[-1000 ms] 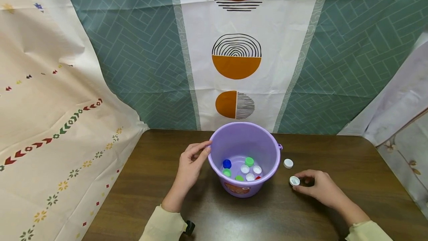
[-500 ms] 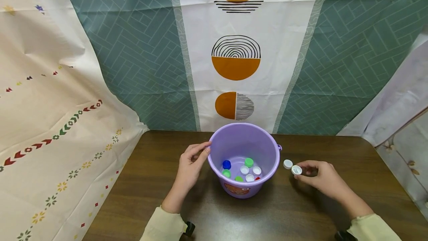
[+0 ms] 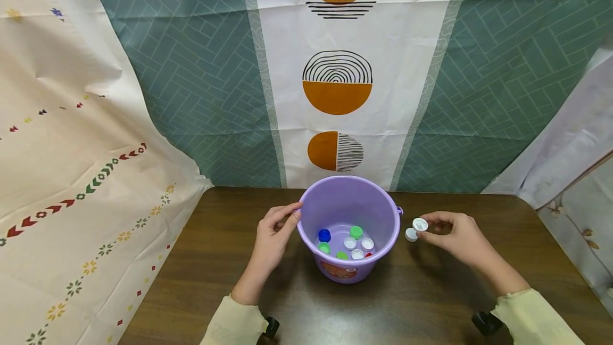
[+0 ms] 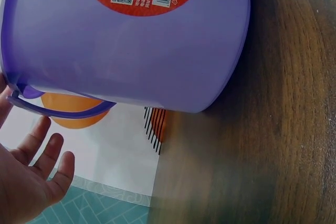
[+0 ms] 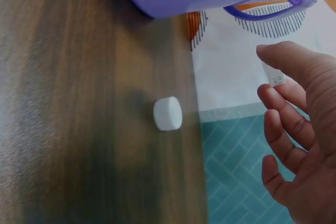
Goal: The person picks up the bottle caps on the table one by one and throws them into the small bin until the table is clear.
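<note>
A purple bucket stands upright on the table, with several bottle caps in blue, green, white and red at its bottom. My left hand pinches the left side of its rim between thumb and index finger. In my right hand, right of the bucket, thumb and fingers pinch a white bottle cap, raised with its hollow side up. Another white bottle cap lies on the table, below the held one in the head view. The right wrist view shows the held cap only partly, behind the thumb.
The dark wooden table ends at a hanging cloth with green and white panels. A cream patterned cloth hangs along the left edge, and a pale one along the right. The bucket's handle hangs down behind it.
My right hand has lifted the white bottle cap off the table and carried it away from me, past the other white cap. The left hand and the bucket stay in place.
</note>
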`<action>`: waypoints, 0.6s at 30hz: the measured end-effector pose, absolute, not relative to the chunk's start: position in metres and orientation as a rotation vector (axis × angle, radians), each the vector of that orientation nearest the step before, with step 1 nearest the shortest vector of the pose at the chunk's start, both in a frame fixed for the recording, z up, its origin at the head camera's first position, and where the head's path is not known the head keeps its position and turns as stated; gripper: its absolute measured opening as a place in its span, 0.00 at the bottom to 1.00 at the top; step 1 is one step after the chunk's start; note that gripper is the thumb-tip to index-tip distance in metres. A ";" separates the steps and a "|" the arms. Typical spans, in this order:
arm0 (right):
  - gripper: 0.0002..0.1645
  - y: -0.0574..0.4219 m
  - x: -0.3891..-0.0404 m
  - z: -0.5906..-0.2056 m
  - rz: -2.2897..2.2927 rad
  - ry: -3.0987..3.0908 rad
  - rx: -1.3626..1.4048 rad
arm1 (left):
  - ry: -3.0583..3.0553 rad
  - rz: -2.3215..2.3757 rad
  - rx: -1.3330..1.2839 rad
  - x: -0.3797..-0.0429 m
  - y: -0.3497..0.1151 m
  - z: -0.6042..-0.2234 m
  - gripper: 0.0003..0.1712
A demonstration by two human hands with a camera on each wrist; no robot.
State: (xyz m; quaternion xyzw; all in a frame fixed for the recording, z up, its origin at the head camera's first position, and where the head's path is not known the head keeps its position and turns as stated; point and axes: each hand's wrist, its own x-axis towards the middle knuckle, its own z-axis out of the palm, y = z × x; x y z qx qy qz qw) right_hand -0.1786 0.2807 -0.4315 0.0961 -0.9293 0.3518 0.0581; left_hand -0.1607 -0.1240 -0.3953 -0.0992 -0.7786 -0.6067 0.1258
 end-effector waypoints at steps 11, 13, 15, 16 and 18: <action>0.20 0.268 -0.194 -0.409 1.095 -2.730 0.258 | -2.261 -1.767 -0.286 -0.161 -0.124 -0.396 0.15; 0.20 0.264 -0.196 -0.405 1.111 -2.712 0.224 | -2.262 -1.770 -0.288 -0.161 -0.124 -0.396 0.15; 0.20 0.262 -0.198 -0.400 1.130 -2.699 0.205 | -2.267 -1.771 -0.287 -0.161 -0.123 -0.395 0.15; 0.20 0.260 -0.198 -0.398 1.139 -2.694 0.200 | -2.270 -1.770 -0.287 -0.161 -0.123 -0.395 0.15; 0.20 0.257 -0.199 -0.393 1.155 -2.686 0.191 | -2.273 -1.767 -0.287 -0.160 -0.123 -0.395 0.15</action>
